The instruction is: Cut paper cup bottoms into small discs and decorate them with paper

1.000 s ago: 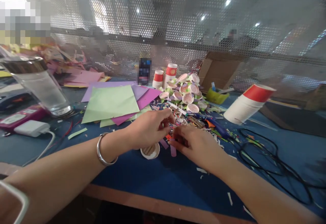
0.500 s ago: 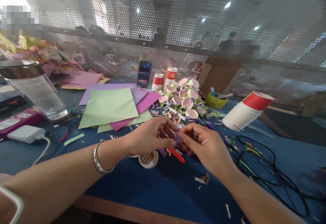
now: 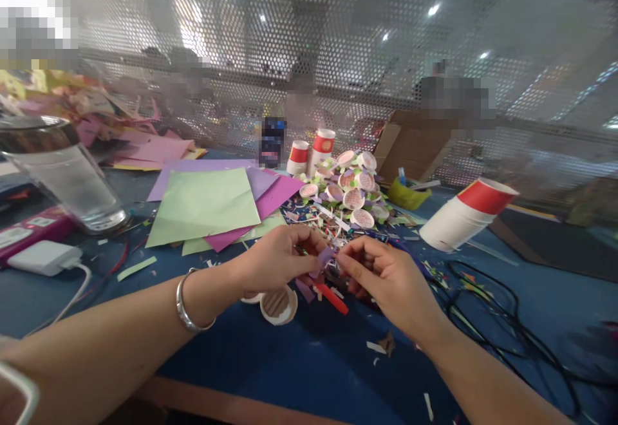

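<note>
A small piece of purple paper (image 3: 325, 256) is pinched between the thumb and fingers of my left hand (image 3: 284, 252). My right hand (image 3: 381, 273) is close beside it, its thumb and index fingertip pressed together near the paper's right edge; anything between them is too small to make out. Below the hands lies a red pen-like tool (image 3: 333, 299), partly hidden by my left fingers. Left of it sits a small round paper cup base (image 3: 279, 306) with brown corrugated strips inside, and a second one is partly covered by my left wrist.
Green paper sheets (image 3: 205, 203) lie over purple and magenta ones. Behind the hands rises a pile of small decorated cup bases (image 3: 355, 198) among paper scraps. Stacked paper cups (image 3: 466, 214) lean at right near a black cable (image 3: 512, 312). A lidded water glass (image 3: 72, 174) stands left.
My right fingertips have moved slightly apart from the purple paper, which now shows more clearly in my left fingers. The view has shifted a little.
</note>
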Demonstrator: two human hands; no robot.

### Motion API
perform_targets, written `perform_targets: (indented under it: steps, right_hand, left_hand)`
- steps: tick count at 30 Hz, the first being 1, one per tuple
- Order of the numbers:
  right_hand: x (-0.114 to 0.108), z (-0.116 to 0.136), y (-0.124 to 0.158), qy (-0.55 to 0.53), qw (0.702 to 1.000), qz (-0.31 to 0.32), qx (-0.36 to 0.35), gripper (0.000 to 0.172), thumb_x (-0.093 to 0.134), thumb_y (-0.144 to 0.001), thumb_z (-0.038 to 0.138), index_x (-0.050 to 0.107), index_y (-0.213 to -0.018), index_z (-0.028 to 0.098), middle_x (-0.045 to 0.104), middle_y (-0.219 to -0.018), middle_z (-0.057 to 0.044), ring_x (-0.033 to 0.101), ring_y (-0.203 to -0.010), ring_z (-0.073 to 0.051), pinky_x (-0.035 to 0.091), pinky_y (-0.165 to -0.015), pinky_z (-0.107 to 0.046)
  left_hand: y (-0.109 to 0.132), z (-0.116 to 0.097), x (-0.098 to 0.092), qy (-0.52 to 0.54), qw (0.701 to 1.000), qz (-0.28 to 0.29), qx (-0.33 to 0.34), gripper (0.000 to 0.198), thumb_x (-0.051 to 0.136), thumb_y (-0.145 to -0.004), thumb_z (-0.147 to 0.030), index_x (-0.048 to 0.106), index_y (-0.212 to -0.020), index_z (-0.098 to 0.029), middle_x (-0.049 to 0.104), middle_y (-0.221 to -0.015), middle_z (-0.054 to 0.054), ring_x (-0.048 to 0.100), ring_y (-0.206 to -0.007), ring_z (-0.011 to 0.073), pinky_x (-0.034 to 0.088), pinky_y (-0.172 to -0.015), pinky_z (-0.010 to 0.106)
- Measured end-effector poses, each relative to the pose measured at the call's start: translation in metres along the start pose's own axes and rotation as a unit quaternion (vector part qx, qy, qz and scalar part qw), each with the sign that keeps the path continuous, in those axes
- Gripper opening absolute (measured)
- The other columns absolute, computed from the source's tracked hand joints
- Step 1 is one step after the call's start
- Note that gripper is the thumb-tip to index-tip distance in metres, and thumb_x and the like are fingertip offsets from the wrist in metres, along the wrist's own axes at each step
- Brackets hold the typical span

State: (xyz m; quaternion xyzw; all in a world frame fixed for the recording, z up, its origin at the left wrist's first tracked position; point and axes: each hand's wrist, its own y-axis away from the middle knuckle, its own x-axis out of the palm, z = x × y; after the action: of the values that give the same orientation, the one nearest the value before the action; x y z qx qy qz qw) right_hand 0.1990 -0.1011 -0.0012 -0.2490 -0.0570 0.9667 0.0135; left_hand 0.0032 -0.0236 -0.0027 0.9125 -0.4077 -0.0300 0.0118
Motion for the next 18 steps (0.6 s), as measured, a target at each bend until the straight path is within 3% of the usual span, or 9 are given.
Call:
perform_targets:
  steps: [4, 8, 11, 14, 18]
  right_hand:
    - [-0.022, -0.007, -0.004, 0.155, 0.986, -0.043, -0.038, 0.027, 0.061, -0.094, 0.048, 0.066, -0.090, 0.022, 0.069, -0.074, -0.002, 0.063, -0.061, -0.015, 0.051, -0.058, -0.027]
    - [-0.054, -0.020, -0.012, 0.270, 0.958, -0.096, -0.015, 0.026, 0.058, -0.093, 0.046, 0.066, -0.090, 0.022, 0.073, -0.077, -0.004, 0.068, -0.068, -0.019, 0.052, -0.065, -0.031]
    - [-0.076, -0.032, -0.018, 0.341, 0.933, -0.109, 0.036, 0.024, 0.058, -0.091, 0.044, 0.066, -0.085, 0.022, 0.075, -0.077, -0.005, 0.070, -0.069, -0.022, 0.051, -0.068, -0.034]
    - [-0.093, -0.046, -0.022, 0.366, 0.921, -0.112, 0.068, 0.022, 0.060, -0.086, 0.041, 0.065, -0.077, 0.023, 0.074, -0.067, -0.005, 0.070, -0.064, -0.026, 0.048, -0.062, -0.035]
    - [-0.104, -0.063, -0.023, 0.377, 0.916, -0.107, 0.091, 0.018, 0.065, -0.080, 0.040, 0.066, -0.080, 0.022, 0.077, -0.075, -0.006, 0.071, -0.067, -0.026, 0.049, -0.063, -0.036]
  left_hand:
    - [-0.004, -0.001, -0.008, -0.060, 0.993, -0.094, 0.041, 0.014, 0.069, -0.085, -0.028, 0.063, -0.090, -0.017, 0.062, -0.070, -0.002, 0.058, -0.062, 0.0092, 0.049, -0.061, 0.024]
    - [-0.006, -0.002, -0.014, -0.056, 0.988, -0.135, 0.052, 0.016, 0.066, -0.088, -0.032, 0.060, -0.090, -0.018, 0.061, -0.071, 0.000, 0.058, -0.063, 0.0105, 0.048, -0.058, 0.025]
    - [-0.006, -0.002, -0.016, -0.073, 0.984, -0.144, 0.074, 0.018, 0.065, -0.090, -0.035, 0.061, -0.092, -0.017, 0.062, -0.076, 0.001, 0.059, -0.065, 0.0108, 0.049, -0.061, 0.027]
    - [-0.005, -0.002, -0.017, -0.080, 0.985, -0.132, 0.083, 0.021, 0.065, -0.091, -0.038, 0.061, -0.093, -0.017, 0.061, -0.077, 0.001, 0.059, -0.068, 0.0114, 0.048, -0.060, 0.027]
    - [-0.006, -0.003, -0.017, -0.051, 0.988, -0.126, 0.067, 0.021, 0.067, -0.090, -0.036, 0.061, -0.091, -0.016, 0.059, -0.074, 0.000, 0.056, -0.066, 0.0103, 0.045, -0.059, 0.026]
